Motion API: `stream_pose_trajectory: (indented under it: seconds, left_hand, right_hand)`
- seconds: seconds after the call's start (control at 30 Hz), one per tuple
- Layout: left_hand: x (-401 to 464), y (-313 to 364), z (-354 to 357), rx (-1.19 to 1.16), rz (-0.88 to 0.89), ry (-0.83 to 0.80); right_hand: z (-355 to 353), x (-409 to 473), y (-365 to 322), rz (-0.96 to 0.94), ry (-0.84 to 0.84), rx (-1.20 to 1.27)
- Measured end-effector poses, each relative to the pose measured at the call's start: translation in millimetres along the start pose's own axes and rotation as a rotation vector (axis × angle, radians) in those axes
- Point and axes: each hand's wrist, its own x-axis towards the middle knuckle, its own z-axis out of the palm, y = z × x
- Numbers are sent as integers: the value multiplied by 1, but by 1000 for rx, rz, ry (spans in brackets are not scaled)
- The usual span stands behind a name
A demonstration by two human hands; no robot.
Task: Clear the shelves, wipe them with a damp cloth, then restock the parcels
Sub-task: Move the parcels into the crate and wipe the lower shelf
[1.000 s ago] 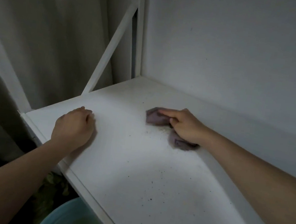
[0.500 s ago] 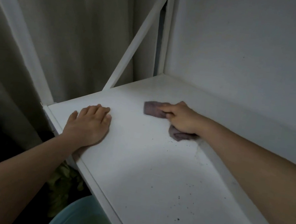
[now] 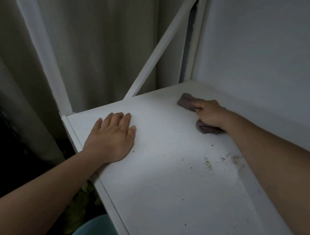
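A white shelf board point(image 3: 170, 188) runs from the near right to a far corner. My right hand point(image 3: 211, 113) grips a greyish-purple cloth point(image 3: 186, 104) and holds it against the board close to the back wall; cloth shows in front of and behind the hand. My left hand point(image 3: 113, 137) lies flat, fingers straight, on the board near its front left corner. Dark crumbs and a smeared dirty patch point(image 3: 209, 163) lie on the board between my arms. No parcels are in view.
A white diagonal brace point(image 3: 159, 45) and upright post point(image 3: 194, 33) frame the shelf's far left end. Pale curtains point(image 3: 92, 30) hang behind. Below the front edge sit a teal tub point(image 3: 93, 233) and something green point(image 3: 80, 200). A grey wall point(image 3: 276, 54) backs the shelf.
My right hand has slid the cloth further along the board toward the far corner. My left hand went from curled to flat on the board. The view has shifted right.
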Motion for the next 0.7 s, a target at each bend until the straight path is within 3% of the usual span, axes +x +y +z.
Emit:
stream_pose_trajectory:
  seconds: [0.17,0.23,0.3,0.37,0.43,0.57,0.7]
  left_hand:
    - [1,0,-2,-2,2,-16]
    - [1,0,-2,-2,-4,-17]
    - [1,-1,-1,0,-6,-18]
    - [2,-1,0,-1,-5,-23]
    - [1,-1,0,4,-2,-18]
    - [-1,0,1,16,6,-1]
    - [0,0,0,-5,-5,-19]
  right_hand:
    - [4,-36,-21,-317,-85,183]
    - [-14,-32,-3,-260,67,185]
    - [-29,-17,27,-75,154,59]
    - [-31,2,47,118,54,-89]
    - [-23,23,49,192,18,-75]
    - [-15,54,15,169,5,120]
    - [3,51,-26,-28,-47,250]
